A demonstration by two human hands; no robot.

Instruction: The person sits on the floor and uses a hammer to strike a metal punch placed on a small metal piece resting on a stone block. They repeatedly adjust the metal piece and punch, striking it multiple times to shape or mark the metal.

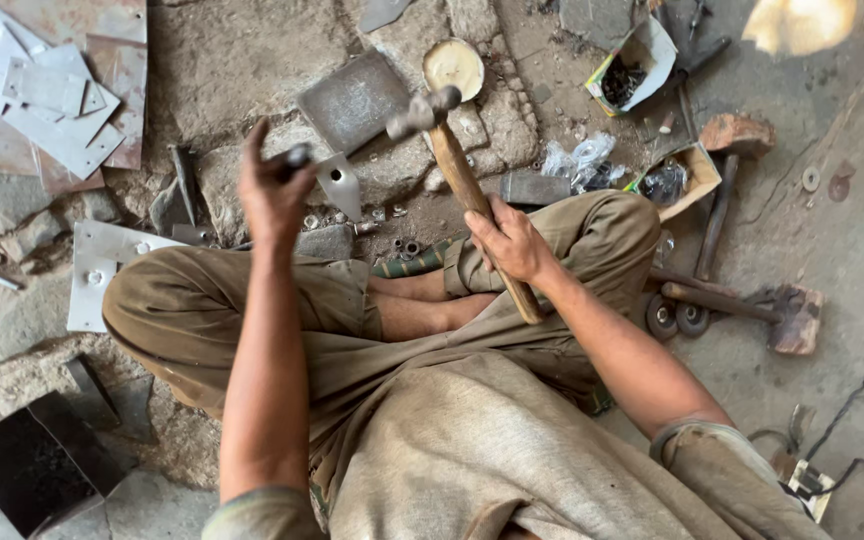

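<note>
Right hand [509, 243] is gripping the wooden handle of a ball-peen hammer [449, 150], head raised beyond the knuckles. Left hand [270, 190] is pinching a dark punch [297, 156] just above a small metal plate [340, 184] lying on the stone floor [222, 60].

Floor's pretty cluttered: a stack of cut metal sheets [47, 95] top left, a round cream-coloured tin lid [454, 66] up top, 2 open cardboard boxes [634, 62] of small hardware, 2 spare hammers [727, 180] on the right, plus a dark square plate [352, 100].
</note>
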